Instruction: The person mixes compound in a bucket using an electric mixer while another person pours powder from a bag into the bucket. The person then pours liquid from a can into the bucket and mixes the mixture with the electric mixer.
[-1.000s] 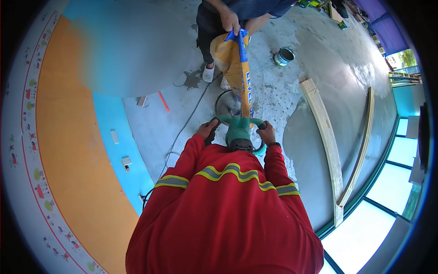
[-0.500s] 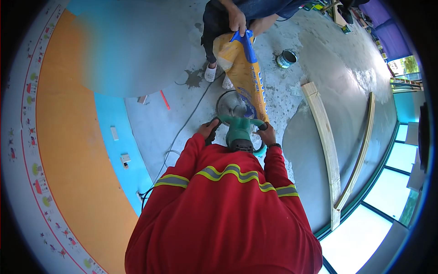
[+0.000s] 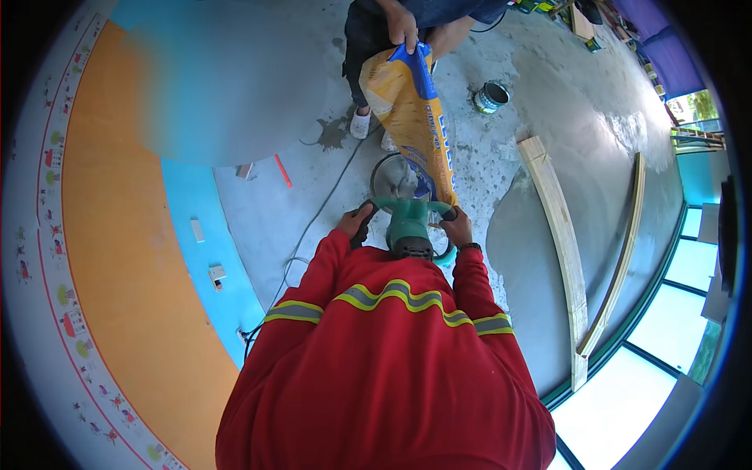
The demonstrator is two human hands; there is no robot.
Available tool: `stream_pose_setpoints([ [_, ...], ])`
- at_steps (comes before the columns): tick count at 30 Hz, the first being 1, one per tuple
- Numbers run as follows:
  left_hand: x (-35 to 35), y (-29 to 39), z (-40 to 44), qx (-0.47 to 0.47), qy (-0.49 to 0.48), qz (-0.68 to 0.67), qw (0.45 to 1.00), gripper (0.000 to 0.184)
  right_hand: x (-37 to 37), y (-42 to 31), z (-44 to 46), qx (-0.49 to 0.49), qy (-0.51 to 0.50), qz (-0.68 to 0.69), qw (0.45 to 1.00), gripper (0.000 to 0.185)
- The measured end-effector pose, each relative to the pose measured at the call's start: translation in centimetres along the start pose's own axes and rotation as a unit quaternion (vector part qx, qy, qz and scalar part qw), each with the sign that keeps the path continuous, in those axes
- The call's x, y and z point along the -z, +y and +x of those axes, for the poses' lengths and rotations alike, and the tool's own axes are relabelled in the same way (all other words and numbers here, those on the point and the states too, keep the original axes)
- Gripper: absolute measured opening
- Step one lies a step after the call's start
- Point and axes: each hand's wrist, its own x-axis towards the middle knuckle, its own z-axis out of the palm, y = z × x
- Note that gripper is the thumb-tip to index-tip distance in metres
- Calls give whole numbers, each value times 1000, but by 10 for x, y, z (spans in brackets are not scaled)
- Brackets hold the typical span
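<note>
My left hand [image 3: 352, 222] is wrapped round the left grip of a green handheld paddle mixer [image 3: 408, 222]. On its right grip, my right hand [image 3: 459, 228] is closed, a dark band at the wrist. The mixer's lower end is hidden behind its body, over a round bucket [image 3: 377, 175] just ahead of me. A yellow and blue bag [image 3: 423, 117] is tilted with its lower end at the bucket, and greyish material shows there. Another person's hand [image 3: 403, 28] grips the bag's upper end; that person's other forearm is behind it.
A dark cable [image 3: 333, 192] runs across the floor at left. A pail [image 3: 492, 97] stands beyond the bag. Two long timber pieces [image 3: 558, 227] lie at right near the windows. A red strip [image 3: 283, 171] lies left, by the blue and orange wall [image 3: 117, 235].
The other person's hand and the top of the bag have shifted slightly up and left. My hands stay on the mixer grips, nearly in place.
</note>
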Motion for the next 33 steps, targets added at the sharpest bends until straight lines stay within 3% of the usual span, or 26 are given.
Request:
stream_pose_setpoints([
  [33, 0, 0, -1, 18, -8, -13, 1000, 59, -2, 4, -1, -33, -13, 9, 999, 41],
])
